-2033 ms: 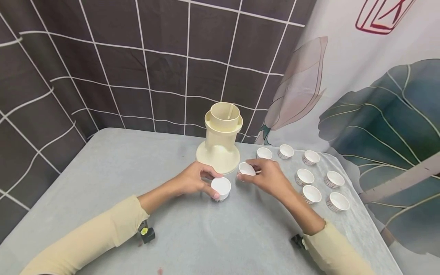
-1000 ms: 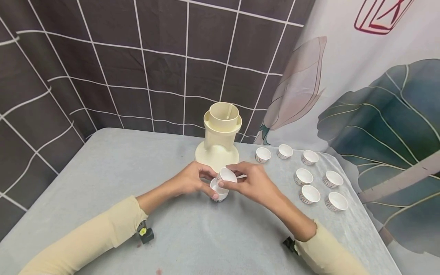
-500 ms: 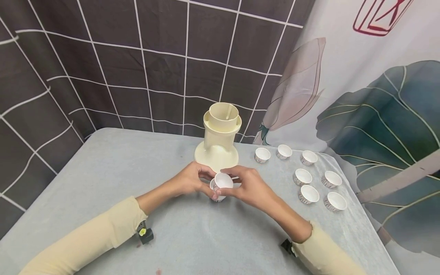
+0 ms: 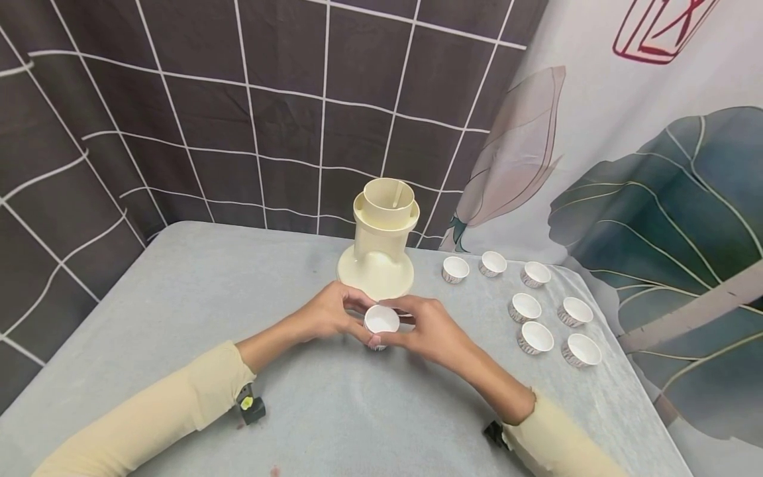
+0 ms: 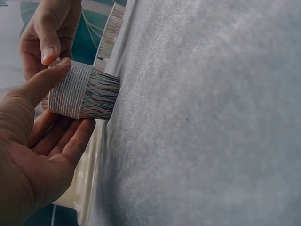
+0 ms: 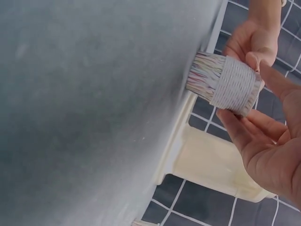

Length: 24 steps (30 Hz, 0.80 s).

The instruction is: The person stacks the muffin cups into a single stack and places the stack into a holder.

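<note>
Fingers [image 5: 75,146] of the left hand [image 4: 334,315] curl round one side of a stack of paper cups [image 4: 381,319], thumb on the near side and the rest on the far side. The right hand [image 4: 438,331] pinches the same stack from the opposite side, and the two thumb tips come close together at the front. The stack stands upright on the grey counter [image 4: 310,411], mouth up and white inside. From the left wrist, many white rims show packed one over another, with wavy coloured lines on the bare wall of the bottom cup.

Just behind the hands stands a cream plastic holder [image 4: 372,265], with a wide round foot and an open tube at the top. Off to the right, well apart from the stack, seven loose cups [image 4: 536,338] sit upright near the far right part of the counter, set separately with their white insides showing.

Both arms wear pale yellow sleeves [image 4: 155,404], with a small black device [image 4: 252,407] at each wrist. Behind the counter hangs a dark cloth [image 4: 203,112] with white grid lines; to its right, a pale cloth [image 4: 596,112] carries a pink flower and large blue-green leaves.
</note>
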### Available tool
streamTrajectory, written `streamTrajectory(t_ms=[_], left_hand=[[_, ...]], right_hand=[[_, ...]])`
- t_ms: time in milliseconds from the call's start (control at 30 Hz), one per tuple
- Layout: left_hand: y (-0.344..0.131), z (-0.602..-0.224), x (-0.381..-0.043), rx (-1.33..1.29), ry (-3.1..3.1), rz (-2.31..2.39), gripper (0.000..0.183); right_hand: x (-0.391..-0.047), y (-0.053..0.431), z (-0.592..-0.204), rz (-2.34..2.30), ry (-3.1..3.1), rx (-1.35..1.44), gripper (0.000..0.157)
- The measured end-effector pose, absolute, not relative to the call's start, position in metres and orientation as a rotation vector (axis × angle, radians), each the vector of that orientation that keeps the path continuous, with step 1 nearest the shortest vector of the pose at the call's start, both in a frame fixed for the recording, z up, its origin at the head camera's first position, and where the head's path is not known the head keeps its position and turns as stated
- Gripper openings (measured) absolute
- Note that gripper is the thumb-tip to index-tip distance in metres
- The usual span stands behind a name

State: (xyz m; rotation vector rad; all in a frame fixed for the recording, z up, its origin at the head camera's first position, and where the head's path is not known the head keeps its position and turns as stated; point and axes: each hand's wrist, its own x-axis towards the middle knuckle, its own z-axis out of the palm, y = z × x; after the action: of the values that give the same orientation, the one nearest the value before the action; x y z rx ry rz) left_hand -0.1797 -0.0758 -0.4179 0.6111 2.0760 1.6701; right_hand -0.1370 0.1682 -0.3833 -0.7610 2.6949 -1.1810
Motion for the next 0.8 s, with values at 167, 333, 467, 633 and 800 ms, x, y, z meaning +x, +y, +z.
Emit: streamTrajectory(t_ms=[167,333,467,633,800], left_hand=[[-0.0762,-0.4199,-0.1785,0.633,2.086,1.675,0.055],[-0.0763,-0.4208,-0.1777,0.631,2.095,1.674,0.055],[-0.0760,-0.4222,-0.1774,0.622,2.068,1.693,0.055],[-0.0773,-0.4236,-0.1773,0.641,2.036,1.711,0.056],[-0.0801,-0.4252,-0.1777,0.687,2.010,1.728,0.058]], right_hand=[[-0.1380,0.1727,-0.3846,-1.286,2.584,-0.715,0.049],[-0.1394,0.1747,-0.3846,-1.281,2.564,-0.684,0.050],[-0.1409,0.1754,-0.3857,-1.258,2.574,-0.671,0.049],[-0.1428,0.1761,-0.3873,-1.246,2.584,-0.675,0.048],[-0.1429,0.1765,-0.3878,-1.253,2.575,-0.669,0.048]])
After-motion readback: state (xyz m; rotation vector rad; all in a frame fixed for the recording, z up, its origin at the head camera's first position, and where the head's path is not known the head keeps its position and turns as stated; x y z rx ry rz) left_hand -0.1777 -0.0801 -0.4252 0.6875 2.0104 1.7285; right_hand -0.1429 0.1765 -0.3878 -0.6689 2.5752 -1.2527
